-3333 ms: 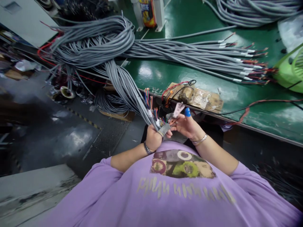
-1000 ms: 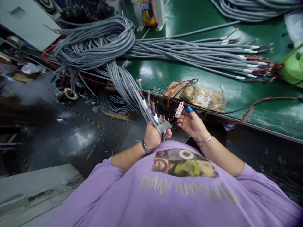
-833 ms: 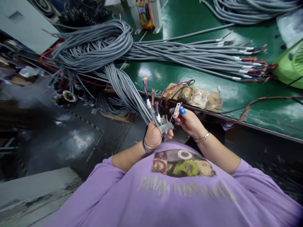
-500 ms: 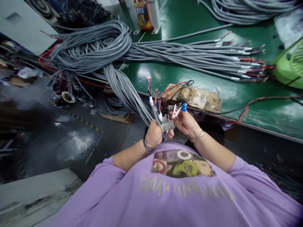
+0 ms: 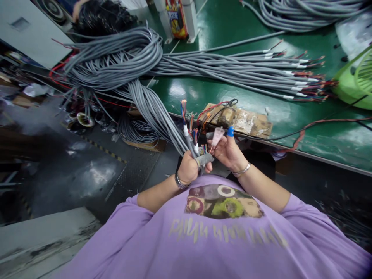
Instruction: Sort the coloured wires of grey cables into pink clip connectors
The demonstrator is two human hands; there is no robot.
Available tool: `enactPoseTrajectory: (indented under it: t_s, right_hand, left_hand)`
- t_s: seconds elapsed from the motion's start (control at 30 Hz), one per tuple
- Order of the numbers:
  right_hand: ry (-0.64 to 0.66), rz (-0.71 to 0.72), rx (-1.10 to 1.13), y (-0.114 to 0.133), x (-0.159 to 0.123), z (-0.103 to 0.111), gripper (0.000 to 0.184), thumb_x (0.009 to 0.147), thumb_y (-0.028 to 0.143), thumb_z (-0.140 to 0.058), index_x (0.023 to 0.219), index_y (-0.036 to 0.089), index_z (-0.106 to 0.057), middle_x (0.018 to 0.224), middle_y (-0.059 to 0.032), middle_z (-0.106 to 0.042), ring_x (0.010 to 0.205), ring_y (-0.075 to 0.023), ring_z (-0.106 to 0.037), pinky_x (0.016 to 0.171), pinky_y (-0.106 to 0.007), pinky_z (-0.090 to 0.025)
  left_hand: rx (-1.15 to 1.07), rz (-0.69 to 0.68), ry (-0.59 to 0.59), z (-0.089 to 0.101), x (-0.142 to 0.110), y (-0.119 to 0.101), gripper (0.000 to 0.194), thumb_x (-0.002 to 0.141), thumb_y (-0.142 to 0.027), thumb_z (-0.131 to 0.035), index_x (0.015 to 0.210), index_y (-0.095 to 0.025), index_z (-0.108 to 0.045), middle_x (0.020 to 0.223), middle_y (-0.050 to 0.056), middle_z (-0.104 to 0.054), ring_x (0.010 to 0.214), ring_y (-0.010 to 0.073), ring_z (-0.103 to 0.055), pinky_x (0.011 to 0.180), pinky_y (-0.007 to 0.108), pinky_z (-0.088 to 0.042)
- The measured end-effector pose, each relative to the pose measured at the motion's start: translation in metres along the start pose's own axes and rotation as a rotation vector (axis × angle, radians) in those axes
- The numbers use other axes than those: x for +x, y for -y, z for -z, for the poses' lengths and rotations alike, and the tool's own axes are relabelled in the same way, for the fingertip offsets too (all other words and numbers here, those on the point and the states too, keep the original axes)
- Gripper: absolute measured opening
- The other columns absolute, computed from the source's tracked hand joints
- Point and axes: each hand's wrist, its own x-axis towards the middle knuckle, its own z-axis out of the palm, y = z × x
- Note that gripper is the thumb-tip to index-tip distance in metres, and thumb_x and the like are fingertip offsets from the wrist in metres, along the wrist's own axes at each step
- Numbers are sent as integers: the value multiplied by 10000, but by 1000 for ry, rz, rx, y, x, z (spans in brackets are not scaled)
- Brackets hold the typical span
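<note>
My left hand (image 5: 188, 169) is closed around a few grey cables (image 5: 190, 144), whose stripped ends with white sleeves and coloured wires point up and away from me. A grey wrap covers one of its digits. Close beside it, my right hand (image 5: 231, 153) holds a small pink clip-like tool (image 5: 217, 136), blurred, so its exact kind is unclear. Blue tape covers the raised right thumb. Thin coloured wires (image 5: 205, 148) stand between the two hands, and the tool's lower end is near them.
A large grey cable coil (image 5: 116, 58) lies on the green table (image 5: 232, 23), its stripped ends reaching toward a green fan (image 5: 356, 77). Worn wooden board (image 5: 252, 122) and red wire (image 5: 299, 135) lie along the table edge. Another person's hand (image 5: 77, 9) shows at upper left.
The right thumb has lifted off the pink tool, which has turned and blurred. The cables in my left hand have dipped slightly. A person's hand has appeared at the upper left.
</note>
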Motion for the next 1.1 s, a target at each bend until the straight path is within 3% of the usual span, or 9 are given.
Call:
enactPoseTrajectory:
  t_s: [0.13,0.3,0.43,0.63,0.87,1.1]
  right_hand:
    - [77,-13,-8,7,-8,-2,628,734,803,-566,852,196,-676,750,-27,-668,560,-103,-507,518,-233,-455]
    - [-22,96,-59,6,-8,-2,372,712,539,-788,791,190,-686,690,19,-624,551,-77,-476,511,-201,-421]
    - [-59,181,-66,-2,-1,4,449,748,634,-712,760,186,-690,691,2,-638,560,-87,-495,518,-224,-420]
    - [-9,82,-51,-2,6,0,574,726,782,-598,767,214,-667,676,-16,-663,550,-141,-549,502,-287,-460]
    - [5,53,17,1,5,-8,526,723,737,-653,865,231,-678,611,3,-645,541,-168,-575,495,-308,-469]
    - [-38,41,92,-5,6,-3,548,713,769,-631,804,228,-644,734,-2,-694,574,-126,-568,530,-267,-478]
  left_hand:
    - [15,-71,-86,0,-7,1,324,681,-424,-759,560,-144,-649,505,30,-642,408,109,-557,422,228,-466]
    - [12,-112,-134,-6,-5,5,335,731,-435,-732,574,-146,-666,512,29,-651,410,103,-561,437,223,-477]
    - [15,-129,-130,-9,0,8,314,740,-419,-729,597,-146,-674,528,28,-662,424,103,-574,448,215,-482]
    - [25,-143,-132,-9,5,14,332,738,-441,-726,595,-147,-666,535,34,-668,417,104,-572,437,214,-472]
    - [77,-132,-125,-10,7,15,333,748,-436,-707,588,-149,-657,537,41,-671,428,116,-587,458,231,-495]
    - [57,-143,-126,-5,4,17,318,748,-425,-721,598,-149,-669,525,36,-662,424,113,-583,444,222,-473]
